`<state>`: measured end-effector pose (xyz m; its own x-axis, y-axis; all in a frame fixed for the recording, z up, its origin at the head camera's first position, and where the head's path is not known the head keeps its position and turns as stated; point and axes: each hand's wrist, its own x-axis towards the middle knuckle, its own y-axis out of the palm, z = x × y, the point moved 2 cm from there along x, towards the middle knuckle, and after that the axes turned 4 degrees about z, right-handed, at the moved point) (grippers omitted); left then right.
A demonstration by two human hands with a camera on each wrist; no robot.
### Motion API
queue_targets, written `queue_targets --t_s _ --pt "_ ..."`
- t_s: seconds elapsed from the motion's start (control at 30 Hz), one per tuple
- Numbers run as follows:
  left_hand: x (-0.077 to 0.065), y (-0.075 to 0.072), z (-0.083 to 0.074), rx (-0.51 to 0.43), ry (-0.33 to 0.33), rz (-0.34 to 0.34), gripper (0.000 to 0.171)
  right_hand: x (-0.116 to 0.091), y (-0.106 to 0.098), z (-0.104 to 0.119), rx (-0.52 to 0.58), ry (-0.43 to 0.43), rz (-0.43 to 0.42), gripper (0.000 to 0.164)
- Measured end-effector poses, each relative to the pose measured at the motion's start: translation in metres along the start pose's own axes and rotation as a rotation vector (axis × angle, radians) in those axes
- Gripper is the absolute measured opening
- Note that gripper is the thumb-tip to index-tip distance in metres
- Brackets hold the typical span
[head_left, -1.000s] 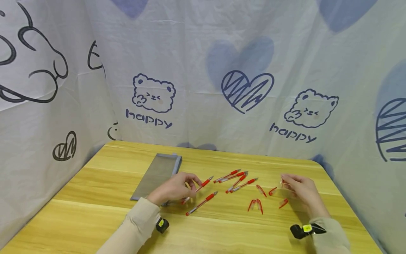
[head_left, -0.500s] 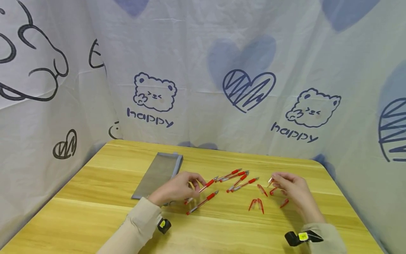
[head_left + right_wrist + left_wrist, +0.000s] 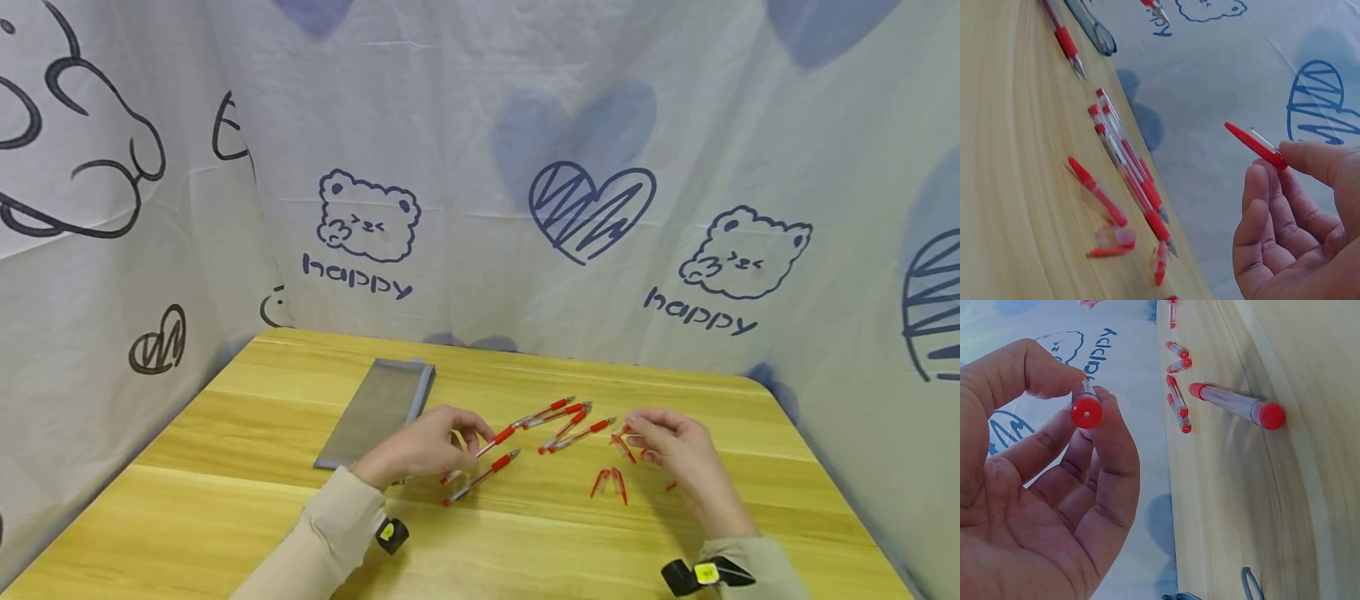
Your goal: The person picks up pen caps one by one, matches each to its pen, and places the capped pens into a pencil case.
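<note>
My left hand [image 3: 427, 446] pinches a red gel pen [image 3: 1087, 414] between thumb and forefinger, its round red end facing the left wrist camera. In the head view, the pen's red grip sticks out past the fingertips toward the right. Raised over the table's right side, my right hand [image 3: 686, 450] pinches a pen cap [image 3: 1254, 145] with a red clip and a clear barrel. The cap's narrow clip end points away from the fingers. Another uncapped pen [image 3: 482, 477] lies just below the left hand. Loose caps [image 3: 1099, 190] lie under and beside the right hand, some partly hidden by it.
Several uncapped red pens [image 3: 577, 437] lie in a loose group between the hands. A flat grey zip pouch [image 3: 371, 417] rests behind the left hand. The wooden table [image 3: 285, 392] meets a printed white curtain [image 3: 480, 275] at its back and sides.
My right hand has moved left, carrying the pen cap toward the pens. The left hand with its pen has shifted slightly right.
</note>
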<state>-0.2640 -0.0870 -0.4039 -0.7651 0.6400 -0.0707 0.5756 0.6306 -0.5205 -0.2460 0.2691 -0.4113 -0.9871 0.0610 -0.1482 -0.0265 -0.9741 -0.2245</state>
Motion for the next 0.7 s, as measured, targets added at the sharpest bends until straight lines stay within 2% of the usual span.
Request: queue_targets --t_s 0.47,0.7 --pt "-0.002 0.004 -0.009 0.005 -0.018 0.019 0.031 -0.002 0.02 0.001 0.053 -0.02 0.048 0.035" --pt "-0.003 0.006 -0.011 -0.039 -0.004 0.037 0.032 -0.006 0.027 0.006 0.069 -0.032 0.062 0.034"
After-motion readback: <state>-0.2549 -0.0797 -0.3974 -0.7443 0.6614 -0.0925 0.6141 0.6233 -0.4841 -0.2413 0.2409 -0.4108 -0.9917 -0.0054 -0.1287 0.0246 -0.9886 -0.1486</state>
